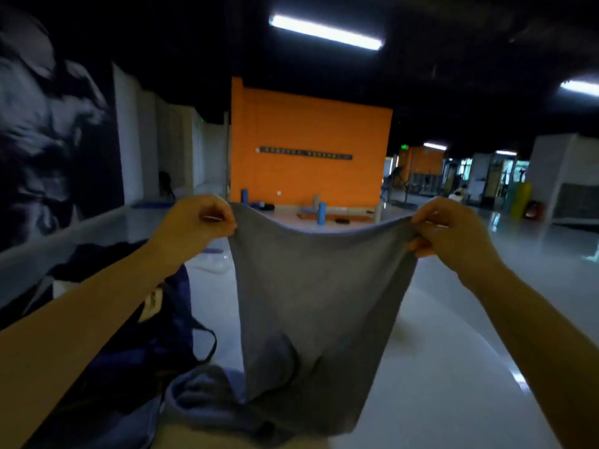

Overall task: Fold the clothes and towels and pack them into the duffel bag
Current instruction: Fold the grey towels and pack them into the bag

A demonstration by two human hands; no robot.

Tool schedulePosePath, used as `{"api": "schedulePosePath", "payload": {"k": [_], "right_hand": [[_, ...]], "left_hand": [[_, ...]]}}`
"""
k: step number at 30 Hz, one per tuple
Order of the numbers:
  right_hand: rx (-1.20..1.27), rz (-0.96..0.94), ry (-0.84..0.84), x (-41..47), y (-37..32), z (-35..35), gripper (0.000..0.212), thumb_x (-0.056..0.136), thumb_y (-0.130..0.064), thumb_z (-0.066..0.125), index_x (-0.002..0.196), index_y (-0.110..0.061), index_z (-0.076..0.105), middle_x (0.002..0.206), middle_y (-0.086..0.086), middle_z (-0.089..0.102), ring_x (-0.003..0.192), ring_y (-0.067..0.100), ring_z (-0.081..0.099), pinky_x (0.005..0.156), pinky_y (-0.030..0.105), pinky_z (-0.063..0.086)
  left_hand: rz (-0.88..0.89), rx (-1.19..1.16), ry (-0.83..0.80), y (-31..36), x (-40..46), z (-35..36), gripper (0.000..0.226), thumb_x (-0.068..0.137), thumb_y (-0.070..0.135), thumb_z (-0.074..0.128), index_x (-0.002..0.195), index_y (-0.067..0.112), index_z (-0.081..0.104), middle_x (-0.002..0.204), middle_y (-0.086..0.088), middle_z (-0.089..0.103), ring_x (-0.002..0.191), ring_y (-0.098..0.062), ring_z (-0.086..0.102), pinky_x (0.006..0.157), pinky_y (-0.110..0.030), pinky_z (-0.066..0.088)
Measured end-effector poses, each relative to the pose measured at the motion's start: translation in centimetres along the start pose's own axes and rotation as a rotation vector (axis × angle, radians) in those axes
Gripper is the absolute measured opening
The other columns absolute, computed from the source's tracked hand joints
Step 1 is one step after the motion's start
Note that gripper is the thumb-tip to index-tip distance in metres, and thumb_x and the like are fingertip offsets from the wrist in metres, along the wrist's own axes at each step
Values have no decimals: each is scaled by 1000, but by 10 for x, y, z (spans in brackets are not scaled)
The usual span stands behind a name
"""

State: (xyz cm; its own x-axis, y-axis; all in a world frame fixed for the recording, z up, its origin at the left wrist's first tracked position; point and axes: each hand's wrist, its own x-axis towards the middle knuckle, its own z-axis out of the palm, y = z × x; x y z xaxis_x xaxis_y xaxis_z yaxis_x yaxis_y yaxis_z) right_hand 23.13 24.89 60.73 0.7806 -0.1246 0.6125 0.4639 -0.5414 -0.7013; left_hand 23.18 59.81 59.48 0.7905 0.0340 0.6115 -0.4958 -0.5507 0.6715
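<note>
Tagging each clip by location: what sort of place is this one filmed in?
Probably a gym or fitness studio. Blue foam rollers stand on mats before an orange wall, what looks like exercise equipment fills the far right, and the glossy floor runs through a large open hall.

Single head-worn view, facing forward, close on a raised towel (317, 303), gym hall beyond

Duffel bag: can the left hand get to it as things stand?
Probably not yet. The left hand pinches one top corner of the grey towel, the right hand the other. The dark duffel bag lies unobstructed just below the left forearm.
</note>
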Motion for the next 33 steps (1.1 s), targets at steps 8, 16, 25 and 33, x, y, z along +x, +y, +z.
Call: {"api": "schedulePosePath", "payload": {"k": [8,16,25,33], "right_hand": [[-237,-272,90,75,-68,17,22,86,3,53,92,-14,66,89,0,64,69,16,59,64,29,50],[-449,-555,13,115,-179,-28,85,80,-8,72,149,-10,22,153,5,14,124,25,43,94,34,44],[-951,-688,239,101,-246,-96,113,77,-38,76,152,-16,-6,159,-3,-11,144,22,13,111,33,28],[-1104,-720,546,76,-294,-147,117,73,-55,71,152,-18,-6,160,-2,-7,141,23,14,108,40,24]], "left_hand": [[233,287,331,48,71,-29,47,82,6,70,127,8,57,132,-10,50,108,-26,57,89,-19,42],[554,556,424,134,117,-98,110,66,27,87,149,2,19,154,-14,14,136,-23,24,107,-21,25],[460,1077,610,198,100,-148,116,73,55,74,153,14,1,159,-6,4,135,-34,24,106,-45,33],[471,931,756,252,87,-164,114,73,47,77,153,14,4,159,-5,5,137,-32,28,103,-43,40]]}}
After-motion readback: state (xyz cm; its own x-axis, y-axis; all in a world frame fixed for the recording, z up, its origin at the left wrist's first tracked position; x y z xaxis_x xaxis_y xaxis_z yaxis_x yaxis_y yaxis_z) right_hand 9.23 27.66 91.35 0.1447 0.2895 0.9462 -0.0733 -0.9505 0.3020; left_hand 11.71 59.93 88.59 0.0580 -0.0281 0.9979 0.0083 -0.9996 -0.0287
